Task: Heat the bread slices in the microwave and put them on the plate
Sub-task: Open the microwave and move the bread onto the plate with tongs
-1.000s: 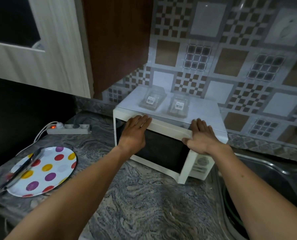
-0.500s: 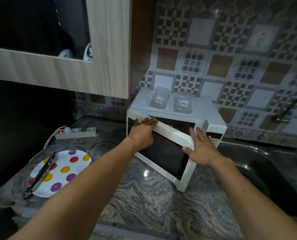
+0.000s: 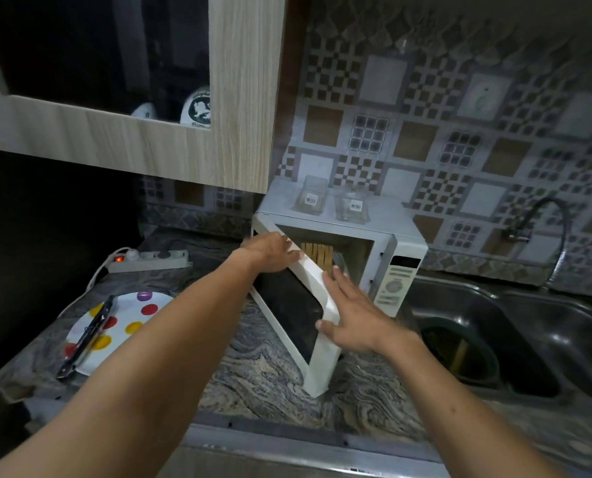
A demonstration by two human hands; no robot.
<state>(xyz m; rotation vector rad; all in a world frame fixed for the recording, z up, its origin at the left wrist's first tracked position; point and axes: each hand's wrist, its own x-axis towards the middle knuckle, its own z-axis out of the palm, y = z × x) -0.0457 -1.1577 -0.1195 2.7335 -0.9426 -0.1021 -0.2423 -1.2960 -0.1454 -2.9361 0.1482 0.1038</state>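
On the tabletop (image 3: 253, 381), the left hand (image 3: 268, 251) and right hand (image 3: 353, 312), fingers flat, are steadying the stiff, hinged microwave door (image 3: 298, 305) by its top edge.

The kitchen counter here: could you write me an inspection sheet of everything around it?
Surface: grey marbled counter.
Job's things: white microwave, its door swung partly open; polka-dot plate at left; bread not clearly visible.
Clutter: dark tongs lying on the plate; two clear containers on the microwave.
Hands: left hand on the door's top edge; right hand flat against its free edge.
Cables: power strip, red switch lit, white cord trailing left.
Surroundings: steel sink, faucet, patterned tiles, wooden cabinet.
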